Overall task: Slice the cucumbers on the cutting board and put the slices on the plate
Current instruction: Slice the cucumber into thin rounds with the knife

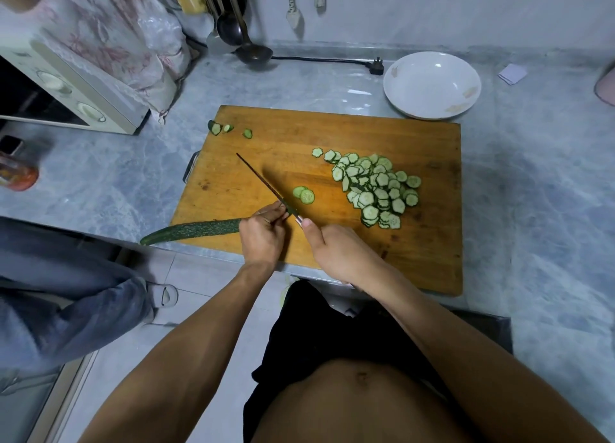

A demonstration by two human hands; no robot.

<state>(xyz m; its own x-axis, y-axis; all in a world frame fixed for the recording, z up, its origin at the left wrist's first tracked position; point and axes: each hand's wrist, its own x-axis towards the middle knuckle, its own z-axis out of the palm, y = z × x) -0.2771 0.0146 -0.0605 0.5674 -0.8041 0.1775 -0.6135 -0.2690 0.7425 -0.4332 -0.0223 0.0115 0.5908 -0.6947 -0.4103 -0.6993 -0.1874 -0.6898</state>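
One whole cucumber (191, 231) overhangs the wooden cutting board (299, 133) at left, held in the left hand (263, 233) grip. The right hand (336, 253) grips a knife (263, 183), edge down. Slices (376, 190) lie piled right; the white plate (432, 85) sits beyond on the desk (532, 176).

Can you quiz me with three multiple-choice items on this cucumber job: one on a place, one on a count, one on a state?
1. Where is the big pile of slices?
A. On the plate
B. On the cutting board
C. On the counter

2. How many fresh slices lie beside the knife?
A. Two
B. Five
C. None

3. What state is the plate in?
A. Full of slices
B. Upside down
C. Empty

Answers: 1 B, the pile sits on the cutting board. 2 A, two rounds overlap by the blade. 3 C, its white bowl is bare.
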